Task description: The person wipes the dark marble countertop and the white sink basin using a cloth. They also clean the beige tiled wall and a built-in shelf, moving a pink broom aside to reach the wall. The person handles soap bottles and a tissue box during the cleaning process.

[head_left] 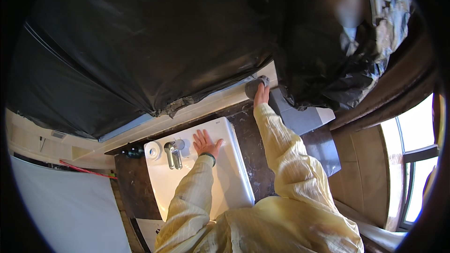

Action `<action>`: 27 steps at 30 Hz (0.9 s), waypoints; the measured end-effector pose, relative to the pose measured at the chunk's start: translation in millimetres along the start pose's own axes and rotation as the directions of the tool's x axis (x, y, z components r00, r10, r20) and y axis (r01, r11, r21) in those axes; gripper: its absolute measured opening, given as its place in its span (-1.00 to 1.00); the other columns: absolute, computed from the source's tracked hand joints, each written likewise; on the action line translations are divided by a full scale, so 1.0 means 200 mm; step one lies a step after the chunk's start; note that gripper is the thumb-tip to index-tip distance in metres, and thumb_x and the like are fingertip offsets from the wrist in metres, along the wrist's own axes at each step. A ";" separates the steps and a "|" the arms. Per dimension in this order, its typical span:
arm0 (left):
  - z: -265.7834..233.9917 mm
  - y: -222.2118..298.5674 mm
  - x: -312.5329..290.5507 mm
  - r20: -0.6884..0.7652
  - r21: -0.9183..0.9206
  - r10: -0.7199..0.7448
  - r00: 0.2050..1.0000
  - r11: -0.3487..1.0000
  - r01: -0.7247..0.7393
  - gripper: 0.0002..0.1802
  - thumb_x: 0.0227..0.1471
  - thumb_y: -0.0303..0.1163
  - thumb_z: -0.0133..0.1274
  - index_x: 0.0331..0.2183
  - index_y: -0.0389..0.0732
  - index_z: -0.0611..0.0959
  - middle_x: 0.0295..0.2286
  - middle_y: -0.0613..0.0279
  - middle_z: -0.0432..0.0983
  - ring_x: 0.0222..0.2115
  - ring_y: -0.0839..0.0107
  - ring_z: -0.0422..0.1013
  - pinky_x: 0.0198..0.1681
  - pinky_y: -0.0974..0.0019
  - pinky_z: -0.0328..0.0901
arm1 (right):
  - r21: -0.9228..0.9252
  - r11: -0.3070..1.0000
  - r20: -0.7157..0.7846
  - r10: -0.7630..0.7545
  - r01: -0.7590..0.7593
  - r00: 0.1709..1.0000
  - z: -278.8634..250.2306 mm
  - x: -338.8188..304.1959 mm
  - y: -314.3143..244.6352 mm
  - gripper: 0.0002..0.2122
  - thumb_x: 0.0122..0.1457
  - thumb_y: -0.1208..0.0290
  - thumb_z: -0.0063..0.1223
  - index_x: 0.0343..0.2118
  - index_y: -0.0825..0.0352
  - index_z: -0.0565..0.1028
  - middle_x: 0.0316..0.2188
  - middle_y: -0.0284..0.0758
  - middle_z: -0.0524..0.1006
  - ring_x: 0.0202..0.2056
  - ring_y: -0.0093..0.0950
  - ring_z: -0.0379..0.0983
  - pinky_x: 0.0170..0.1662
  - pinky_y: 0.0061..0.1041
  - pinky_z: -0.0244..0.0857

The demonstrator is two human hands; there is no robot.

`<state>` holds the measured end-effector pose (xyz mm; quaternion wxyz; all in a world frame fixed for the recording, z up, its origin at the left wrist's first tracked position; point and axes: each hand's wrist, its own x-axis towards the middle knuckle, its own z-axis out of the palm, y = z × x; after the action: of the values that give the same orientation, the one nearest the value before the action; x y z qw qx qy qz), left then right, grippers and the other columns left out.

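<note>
My left hand (206,143) lies flat with its fingers spread on the back rim of a white washbasin (233,182), just right of the chrome faucet (172,153). A dark band circles that wrist. My right arm stretches farther forward, and my right hand (262,95) presses a bunched grey cloth (252,89) against the light tiled wall strip behind the counter. Part of the cloth is hidden by the fingers. Black plastic sheeting (154,42) hangs over the wall above both hands, its torn lower edge just above the tiles.
The basin sits on a dark marbled counter (257,159). A round white item (152,150) stands left of the faucet, with dark bottles (133,152) beyond it. Right of my right arm is a grey box-like object (300,115). A bright window (417,159) is at far right.
</note>
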<state>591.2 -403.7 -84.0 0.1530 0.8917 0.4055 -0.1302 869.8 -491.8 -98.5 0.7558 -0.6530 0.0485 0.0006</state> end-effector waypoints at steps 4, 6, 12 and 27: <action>0.01 -0.01 0.01 0.047 0.053 -0.026 0.999 0.998 0.023 0.10 -0.04 0.37 -0.24 0.25 -0.15 -0.25 0.26 0.00 -0.53 0.26 -0.01 -0.58 0.24 -0.11 -0.49 | -0.064 0.988 -0.216 -0.151 0.140 0.965 0.24 -0.06 0.05 -0.64 0.06 0.51 -0.11 -0.06 0.54 0.31 -0.14 0.06 0.41 -0.05 -0.07 0.32 0.05 -0.33 0.13; 0.01 0.02 0.03 0.056 0.055 -0.016 0.998 0.998 0.013 0.11 -0.04 0.37 -0.25 0.25 -0.15 -0.26 0.25 -0.01 -0.54 0.26 -0.02 -0.59 0.24 -0.11 -0.50 | -0.139 0.972 -0.230 -0.219 0.190 0.948 0.34 -0.16 0.14 -0.63 0.07 0.51 -0.10 -0.04 0.53 0.29 -0.11 0.08 0.39 -0.04 -0.05 0.30 0.06 -0.30 0.13; 0.00 -0.02 0.02 0.078 0.101 -0.048 0.996 0.994 0.040 0.10 -0.03 0.37 -0.26 0.25 -0.15 -0.27 0.25 -0.03 -0.54 0.25 -0.04 -0.60 0.23 -0.13 -0.50 | -0.363 0.921 0.055 0.173 -0.142 0.983 0.58 -0.66 0.15 -0.53 0.05 0.37 -0.05 0.00 0.54 0.28 -0.08 0.12 0.39 0.02 -0.01 0.29 0.08 -0.33 0.15; -0.01 -0.01 -0.01 0.081 0.071 -0.041 0.996 0.997 0.036 0.10 -0.02 0.35 -0.26 0.24 -0.17 -0.28 0.25 -0.02 -0.58 0.25 0.00 -0.63 0.24 -0.09 -0.51 | -0.221 0.888 -0.345 0.315 -0.403 0.884 0.25 -0.11 0.30 -0.69 0.06 0.49 -0.07 -0.13 0.54 0.42 -0.16 0.08 0.48 -0.11 -0.07 0.43 -0.04 -0.31 0.30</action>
<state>588.1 -402.1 -81.5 0.1361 0.8824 0.4113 -0.1835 848.1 -432.5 -148.6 0.6233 -0.7271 0.2833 0.0500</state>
